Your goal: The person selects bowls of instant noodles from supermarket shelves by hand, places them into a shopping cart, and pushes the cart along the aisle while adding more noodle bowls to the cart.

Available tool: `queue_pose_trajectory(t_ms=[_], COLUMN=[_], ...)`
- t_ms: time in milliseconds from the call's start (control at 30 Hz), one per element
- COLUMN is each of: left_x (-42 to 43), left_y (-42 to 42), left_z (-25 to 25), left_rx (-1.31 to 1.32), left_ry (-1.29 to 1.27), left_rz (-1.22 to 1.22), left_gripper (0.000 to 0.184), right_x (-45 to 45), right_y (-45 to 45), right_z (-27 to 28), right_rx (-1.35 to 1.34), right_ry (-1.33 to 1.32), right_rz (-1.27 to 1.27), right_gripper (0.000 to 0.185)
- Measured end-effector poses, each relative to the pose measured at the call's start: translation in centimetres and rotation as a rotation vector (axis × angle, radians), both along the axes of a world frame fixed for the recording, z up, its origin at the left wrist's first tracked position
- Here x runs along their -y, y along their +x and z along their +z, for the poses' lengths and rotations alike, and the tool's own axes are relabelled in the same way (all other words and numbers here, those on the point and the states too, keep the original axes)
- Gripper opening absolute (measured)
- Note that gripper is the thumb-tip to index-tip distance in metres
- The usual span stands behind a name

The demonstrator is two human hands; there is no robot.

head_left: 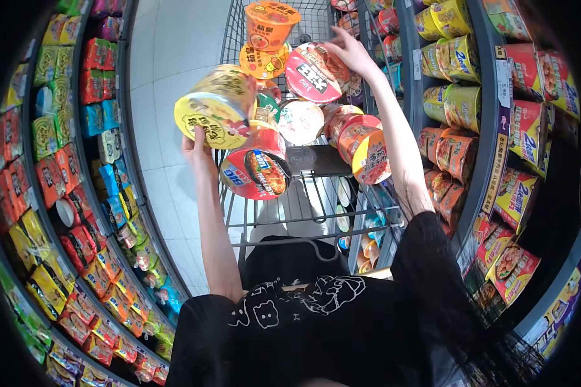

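At six o'clock, nearest of all, a black shirt (303, 335) with white line drawings. Just beyond, the wire frame of a shopping cart (323, 217). Toward ten o'clock in the cart, a big red cup (255, 174), tilted, with its printed lid toward the camera. Toward two o'clock, a cup with yellow lid (371, 158), also tilted.

At half past ten, in the left hand (197, 147), a yellow tub (213, 109): held tilted, printed round end toward the camera, with the thumb against this end and the other fingers mostly hidden.

Farther, toward twelve o'clock, a white-lidded bowl (301, 122), and behind it a red-rimmed bowl (316, 72). At one o'clock, just beside this bowl, the right hand (347, 51), wide, with fingers apart; impossible to tell if touching the rim. Beyond, near twelve o'clock, an orange cup (271, 27), standing almost upright.

At nine o'clock, shelves with bright noodle packets (48, 129); at three o'clock, shelves with cups and packets.
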State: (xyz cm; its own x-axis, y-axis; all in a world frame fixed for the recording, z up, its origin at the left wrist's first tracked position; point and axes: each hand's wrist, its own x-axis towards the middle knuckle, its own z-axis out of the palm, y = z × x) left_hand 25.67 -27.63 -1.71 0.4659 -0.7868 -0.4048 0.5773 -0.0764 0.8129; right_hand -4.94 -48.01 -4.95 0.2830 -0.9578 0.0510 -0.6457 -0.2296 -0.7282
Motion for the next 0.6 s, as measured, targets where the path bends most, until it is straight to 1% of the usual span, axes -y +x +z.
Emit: queue_pose_trajectory(t_ms=[67, 100, 133, 167, 200, 267, 333, 367, 433, 467, 500, 533, 567, 600], left_x=[1.7, 2.7, 3.7, 4.5, 5.1, 6.9, 9.0, 9.9, 11.6, 12.6, 13.4, 13.9, 14.5, 14.6], left_y=[0.9, -0.3, -1.5, -2.8, -3.9, -6.0, -7.3, -7.3, -7.7, -8.0, -8.2, -8.4, -8.7, -8.4], left_z=[3.1, 6.0, 7.7, 9.0, 9.7, 9.0, 6.0, 4.6, 2.5, 1.7, 2.0, 2.3, 2.7, 0.9], left_rx=[0.469, 0.546, 0.551, 0.679, 0.807, 1.064, 1.056, 1.060, 1.101, 1.105, 1.097, 1.084, 0.799, 0.806], left_ry=[0.029, 0.029, 0.025, 0.019, 0.013, 0.082, -0.068, -0.072, -0.271, -0.279, -0.136, 0.008, 0.358, 0.345], left_rz=[-0.226, -0.307, -0.304, -0.466, -0.629, -0.863, -0.954, -0.946, -1.021, -1.020, -1.091, -1.160, -1.139, -1.140], left_gripper=[0.029, 0.026, 0.026, 0.028, 0.030, 0.037, 0.042, 0.042, 0.032, 0.032, 0.029, 0.026, 0.015, 0.015], right_x=[-1.4, -2.5, -3.7, -4.8, -6.0, -8.5, -10.8, -11.7, -13.4, -14.2, -15.0, -15.6, -15.9, -16.1], right_y=[-1.0, -1.5, -1.8, -2.1, -2.3, -2.7, -2.7, -2.7, -3.0, -3.2, -3.3, -3.3, -3.0, -3.1], right_z=[1.2, 1.6, 2.0, 2.6, 3.1, 4.3, 5.3, 5.9, 6.8, 7.0, 6.8, 6.5, 6.3, 6.1], right_rx=[-0.078, -0.127, -0.146, -0.126, -0.106, -0.166, -0.180, -0.248, -0.339, -0.359, -0.346, -0.345, -0.390, -0.436], right_ry=[0.125, 0.130, 0.131, 0.127, 0.123, 0.081, 0.101, 0.079, 0.008, -0.039, -0.058, -0.062, -0.076, -0.090], right_rz=[-0.020, -0.032, -0.030, -0.016, -0.001, -0.038, -0.092, -0.101, -0.142, -0.176, -0.252, -0.259, -0.297, -0.335], right_gripper=[0.054, 0.053, 0.052, 0.052, 0.051, 0.047, 0.046, 0.046, 0.047, 0.048, 0.055, 0.055, 0.059, 0.063])
